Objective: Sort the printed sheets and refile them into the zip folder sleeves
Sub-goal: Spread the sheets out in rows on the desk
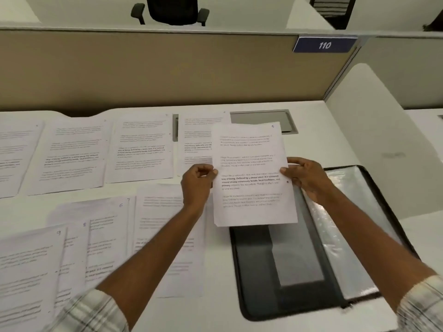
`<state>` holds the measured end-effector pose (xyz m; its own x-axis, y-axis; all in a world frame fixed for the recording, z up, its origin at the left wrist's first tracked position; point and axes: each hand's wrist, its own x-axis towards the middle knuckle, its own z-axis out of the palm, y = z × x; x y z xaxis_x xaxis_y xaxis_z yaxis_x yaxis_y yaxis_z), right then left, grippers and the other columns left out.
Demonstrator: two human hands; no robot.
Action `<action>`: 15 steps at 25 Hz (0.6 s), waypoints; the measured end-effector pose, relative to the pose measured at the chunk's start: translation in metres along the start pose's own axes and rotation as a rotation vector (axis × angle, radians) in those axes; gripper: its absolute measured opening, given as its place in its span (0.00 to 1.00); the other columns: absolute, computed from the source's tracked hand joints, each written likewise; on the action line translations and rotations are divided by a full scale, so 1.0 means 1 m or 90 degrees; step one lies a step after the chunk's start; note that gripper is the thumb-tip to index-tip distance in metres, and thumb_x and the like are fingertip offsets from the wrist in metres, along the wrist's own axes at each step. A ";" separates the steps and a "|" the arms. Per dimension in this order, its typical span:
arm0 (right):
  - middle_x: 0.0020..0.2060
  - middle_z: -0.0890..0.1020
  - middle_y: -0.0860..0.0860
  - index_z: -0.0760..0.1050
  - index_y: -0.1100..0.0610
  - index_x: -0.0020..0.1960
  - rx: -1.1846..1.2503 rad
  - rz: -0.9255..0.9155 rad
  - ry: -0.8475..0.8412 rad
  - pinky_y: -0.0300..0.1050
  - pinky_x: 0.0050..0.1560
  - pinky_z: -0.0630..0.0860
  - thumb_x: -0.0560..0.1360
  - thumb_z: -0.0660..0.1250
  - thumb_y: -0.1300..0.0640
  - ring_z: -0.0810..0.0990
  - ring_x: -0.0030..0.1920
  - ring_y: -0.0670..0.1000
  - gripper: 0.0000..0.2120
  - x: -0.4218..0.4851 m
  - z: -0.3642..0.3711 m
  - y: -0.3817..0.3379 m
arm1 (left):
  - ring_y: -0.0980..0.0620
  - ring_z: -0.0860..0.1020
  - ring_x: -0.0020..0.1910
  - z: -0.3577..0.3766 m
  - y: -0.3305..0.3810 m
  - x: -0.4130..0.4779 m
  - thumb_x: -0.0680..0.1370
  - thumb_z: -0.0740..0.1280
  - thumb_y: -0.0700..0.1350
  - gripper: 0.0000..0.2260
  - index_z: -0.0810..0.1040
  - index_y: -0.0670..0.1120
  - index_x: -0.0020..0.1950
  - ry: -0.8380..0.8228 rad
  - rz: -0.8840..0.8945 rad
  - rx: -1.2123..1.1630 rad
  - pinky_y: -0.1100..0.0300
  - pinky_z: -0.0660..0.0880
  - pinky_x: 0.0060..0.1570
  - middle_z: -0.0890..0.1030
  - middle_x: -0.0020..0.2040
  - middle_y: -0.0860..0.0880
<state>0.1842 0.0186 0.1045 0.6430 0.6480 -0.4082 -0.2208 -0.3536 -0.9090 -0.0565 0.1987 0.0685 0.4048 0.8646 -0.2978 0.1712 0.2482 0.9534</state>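
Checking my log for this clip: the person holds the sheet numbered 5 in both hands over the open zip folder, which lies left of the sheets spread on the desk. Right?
No. The head view shows the zip folder lying right of the spread sheets, not left. Otherwise correct: the left hand and right hand both hold the sheet numbered 5 over it.

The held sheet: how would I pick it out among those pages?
Find the black zip folder at the right of the desk. Over its far end, the left hand and right hand pinch one sheet. It alone is lifted, marked 5.
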 end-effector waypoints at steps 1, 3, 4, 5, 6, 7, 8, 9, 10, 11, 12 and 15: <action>0.52 0.87 0.59 0.79 0.62 0.62 -0.021 -0.015 0.023 0.54 0.56 0.83 0.73 0.76 0.64 0.87 0.53 0.59 0.18 0.018 -0.012 -0.005 | 0.47 0.84 0.51 0.019 0.002 0.013 0.77 0.76 0.40 0.05 0.83 0.49 0.48 0.008 0.000 0.006 0.56 0.83 0.47 0.86 0.50 0.49; 0.50 0.88 0.57 0.80 0.61 0.60 -0.057 -0.039 0.056 0.53 0.53 0.83 0.72 0.77 0.64 0.87 0.51 0.58 0.17 0.053 -0.032 -0.014 | 0.48 0.85 0.53 0.054 0.004 0.038 0.77 0.75 0.39 0.05 0.85 0.47 0.51 0.013 -0.001 0.018 0.54 0.84 0.51 0.86 0.52 0.49; 0.49 0.88 0.57 0.80 0.61 0.58 -0.070 -0.048 0.068 0.52 0.53 0.83 0.72 0.77 0.64 0.87 0.50 0.57 0.16 0.073 -0.043 -0.018 | 0.48 0.85 0.53 0.072 0.006 0.051 0.77 0.75 0.38 0.07 0.86 0.45 0.54 0.011 -0.003 0.027 0.54 0.83 0.52 0.86 0.54 0.48; 0.50 0.87 0.57 0.80 0.60 0.56 -0.078 -0.054 0.076 0.52 0.53 0.83 0.72 0.77 0.63 0.87 0.50 0.56 0.13 0.091 -0.050 -0.021 | 0.49 0.85 0.54 0.086 0.008 0.064 0.77 0.75 0.37 0.09 0.86 0.43 0.58 0.008 -0.007 0.036 0.55 0.83 0.54 0.86 0.56 0.48; 0.50 0.87 0.56 0.80 0.58 0.54 -0.080 -0.054 0.086 0.51 0.53 0.84 0.73 0.77 0.64 0.87 0.50 0.56 0.11 0.108 -0.056 -0.022 | 0.49 0.84 0.54 0.097 0.009 0.076 0.77 0.75 0.37 0.12 0.85 0.42 0.60 0.006 -0.008 0.050 0.55 0.83 0.56 0.86 0.57 0.47; 0.50 0.87 0.56 0.80 0.57 0.52 -0.076 -0.050 0.092 0.50 0.54 0.84 0.73 0.76 0.64 0.87 0.51 0.55 0.10 0.125 -0.061 -0.021 | 0.49 0.84 0.55 0.107 0.011 0.088 0.77 0.75 0.36 0.13 0.84 0.41 0.62 0.002 -0.007 0.066 0.54 0.82 0.57 0.86 0.57 0.46; 0.50 0.87 0.56 0.80 0.55 0.50 -0.071 -0.041 0.097 0.50 0.54 0.84 0.73 0.76 0.64 0.86 0.51 0.55 0.09 0.142 -0.065 -0.019 | 0.49 0.84 0.55 0.117 0.011 0.100 0.76 0.75 0.36 0.15 0.84 0.41 0.63 -0.001 -0.006 0.085 0.54 0.81 0.59 0.85 0.57 0.46; 0.50 0.87 0.55 0.80 0.55 0.50 -0.072 -0.030 0.104 0.50 0.55 0.84 0.74 0.75 0.65 0.86 0.51 0.55 0.09 0.159 -0.069 -0.017 | 0.49 0.84 0.55 0.127 0.011 0.113 0.76 0.76 0.36 0.16 0.84 0.41 0.63 0.000 -0.004 0.105 0.53 0.81 0.61 0.85 0.56 0.47; 0.49 0.87 0.54 0.81 0.54 0.51 -0.079 -0.023 0.111 0.49 0.55 0.83 0.75 0.73 0.65 0.86 0.51 0.55 0.09 0.175 -0.071 -0.015 | 0.49 0.83 0.55 0.134 0.011 0.124 0.75 0.77 0.37 0.17 0.84 0.42 0.64 0.004 -0.001 0.129 0.53 0.80 0.61 0.85 0.55 0.48; 0.49 0.87 0.53 0.82 0.55 0.52 -0.091 -0.018 0.116 0.47 0.54 0.83 0.75 0.72 0.66 0.86 0.51 0.54 0.09 0.189 -0.072 -0.012 | 0.50 0.83 0.55 0.139 0.010 0.133 0.74 0.77 0.37 0.18 0.83 0.43 0.64 0.007 0.002 0.155 0.53 0.80 0.62 0.84 0.55 0.49; 0.49 0.87 0.52 0.82 0.55 0.55 -0.099 -0.016 0.120 0.45 0.51 0.82 0.76 0.70 0.67 0.85 0.50 0.52 0.11 0.201 -0.072 -0.008 | 0.49 0.83 0.54 0.144 0.008 0.143 0.74 0.78 0.37 0.19 0.83 0.43 0.64 0.007 0.005 0.178 0.53 0.80 0.62 0.84 0.55 0.49; 0.46 0.85 0.48 0.81 0.56 0.59 -0.119 -0.035 0.126 0.40 0.47 0.79 0.76 0.68 0.68 0.83 0.47 0.49 0.15 0.224 -0.071 0.002 | 0.47 0.83 0.56 0.157 -0.002 0.166 0.72 0.79 0.36 0.20 0.83 0.42 0.63 0.010 0.024 0.221 0.51 0.81 0.60 0.84 0.58 0.46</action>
<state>0.3803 0.1155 0.0173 0.7851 0.5321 -0.3170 -0.0537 -0.4513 -0.8907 0.1513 0.2728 0.0097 0.4031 0.8777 -0.2591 0.4530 0.0546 0.8898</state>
